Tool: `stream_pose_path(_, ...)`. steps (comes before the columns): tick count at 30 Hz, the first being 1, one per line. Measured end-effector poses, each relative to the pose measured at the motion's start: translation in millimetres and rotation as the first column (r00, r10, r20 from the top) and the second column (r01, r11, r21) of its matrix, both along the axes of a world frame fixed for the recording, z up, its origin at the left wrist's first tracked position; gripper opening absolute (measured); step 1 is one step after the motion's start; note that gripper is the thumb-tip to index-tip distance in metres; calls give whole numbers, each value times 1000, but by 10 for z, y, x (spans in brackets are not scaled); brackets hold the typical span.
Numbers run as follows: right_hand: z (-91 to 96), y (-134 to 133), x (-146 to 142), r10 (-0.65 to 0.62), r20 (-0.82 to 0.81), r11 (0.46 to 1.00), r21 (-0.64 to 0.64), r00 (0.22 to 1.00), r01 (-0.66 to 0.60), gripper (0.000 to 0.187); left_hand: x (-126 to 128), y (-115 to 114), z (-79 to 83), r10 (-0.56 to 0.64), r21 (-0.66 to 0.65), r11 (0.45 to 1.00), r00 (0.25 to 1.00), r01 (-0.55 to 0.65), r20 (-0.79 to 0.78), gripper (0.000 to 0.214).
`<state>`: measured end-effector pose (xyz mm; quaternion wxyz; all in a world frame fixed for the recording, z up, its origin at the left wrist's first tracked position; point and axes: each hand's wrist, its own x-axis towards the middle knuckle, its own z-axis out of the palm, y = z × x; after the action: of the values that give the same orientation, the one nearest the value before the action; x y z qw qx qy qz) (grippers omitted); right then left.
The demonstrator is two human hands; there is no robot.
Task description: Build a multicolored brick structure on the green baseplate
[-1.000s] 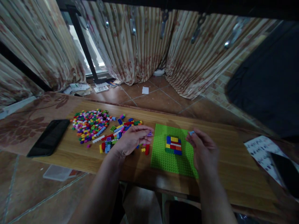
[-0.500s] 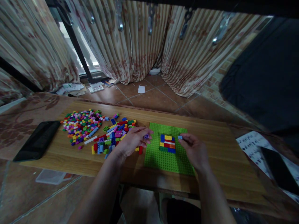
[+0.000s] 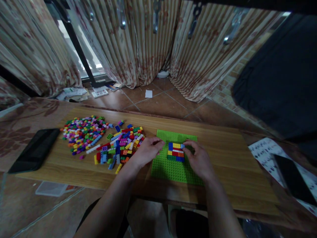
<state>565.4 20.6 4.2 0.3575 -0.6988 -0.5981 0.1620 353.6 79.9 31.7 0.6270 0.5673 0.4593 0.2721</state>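
A small multicoloured block of building bricks [image 3: 176, 153] is built up on the green studded baseplate [image 3: 168, 172]. My right hand [image 3: 199, 158] pinches a light blue brick [image 3: 182, 146] between thumb and finger, right at the block's far right corner. Whether that brick is pressed down I cannot tell. Over the baseplate's left edge, my left hand [image 3: 148, 152] has its fingers curled together; what is in them is hidden. Left of it lies a pile of mixed bricks [image 3: 121, 143], with a heap of smaller bricks [image 3: 83, 132] beyond.
A wooden board [image 3: 228, 158] carries the bricks and baseplate. A black tablet-like device [image 3: 34, 148] lies at its left end. To the right, a dark phone [image 3: 294, 177] rests on a printed sheet [image 3: 264, 150]. A clear plastic lid or tray [image 3: 51, 188] is on the floor.
My right hand has brought the light blue brick left onto the block's corner. My left hand has turned and closed, so the purple brick seen in its fingers before no longer shows.
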Motion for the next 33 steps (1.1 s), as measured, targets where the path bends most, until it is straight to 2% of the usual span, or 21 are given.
stream_pose_path(7, -33, 17, 9, -6, 21, 999, 35, 1000, 5, 21, 124, -3, -68, -5, 146, 989, 998, 15, -68, 26)
stream_pose_path(14, 13, 30, 2, -3, 13, 999, 38, 1000, 3, 20, 237, 23, -103, 60, 269, 963, 993, -30, -104, 24)
stream_pose_path(26, 69, 77, 38, 55, 25, 998, 6, 998, -55, 15, 307, 22, -150, 52, 288, 958, 987, -6, -154, 24)
stream_pose_path(33, 24, 35, 73, 42, -56, 999, 33, 998, -40, 21, 219, 28, -114, 97, 258, 964, 987, -61, -127, 28)
